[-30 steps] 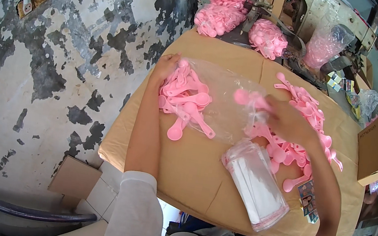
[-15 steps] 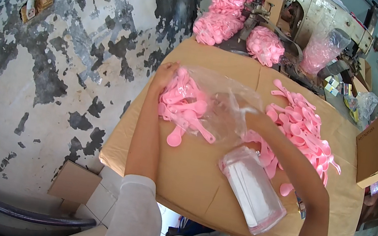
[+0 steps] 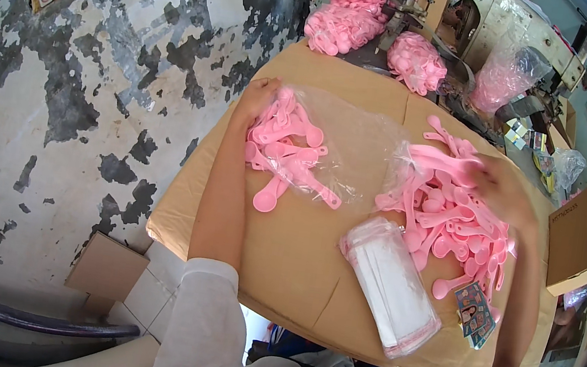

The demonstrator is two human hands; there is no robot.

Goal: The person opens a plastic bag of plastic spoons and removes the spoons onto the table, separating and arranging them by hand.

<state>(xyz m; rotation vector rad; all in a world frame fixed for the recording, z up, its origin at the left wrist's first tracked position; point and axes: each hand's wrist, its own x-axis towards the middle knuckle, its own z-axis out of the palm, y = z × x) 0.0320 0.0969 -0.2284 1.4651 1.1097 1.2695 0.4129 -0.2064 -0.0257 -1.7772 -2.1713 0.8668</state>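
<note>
My left hand (image 3: 259,96) is closed on the far left end of a clear plastic bag (image 3: 371,138), which lies across the table. Pink measuring spoons (image 3: 289,134) are bunched at that end; whether all of them are inside the film, I cannot tell. To the right, a loose heap of pink measuring spoons (image 3: 453,225) is spread out. Over its far side is my right hand (image 3: 499,186), blurred by motion, its fingers around a few pink spoons (image 3: 442,163) that point left toward the bag.
A stack of flat clear bags (image 3: 391,291) lies near the front edge, beside small printed cards (image 3: 475,314). Filled bags of pink spoons (image 3: 415,62) stand behind the table, near a machine (image 3: 496,24). An open cardboard box (image 3: 580,239) is at the right, a peeling wall (image 3: 92,118) at the left.
My right hand has come out of the bag and moved right to the spoon heap, where it now grips some spoons. The left hand keeps its hold. The printed cards are now uncovered.
</note>
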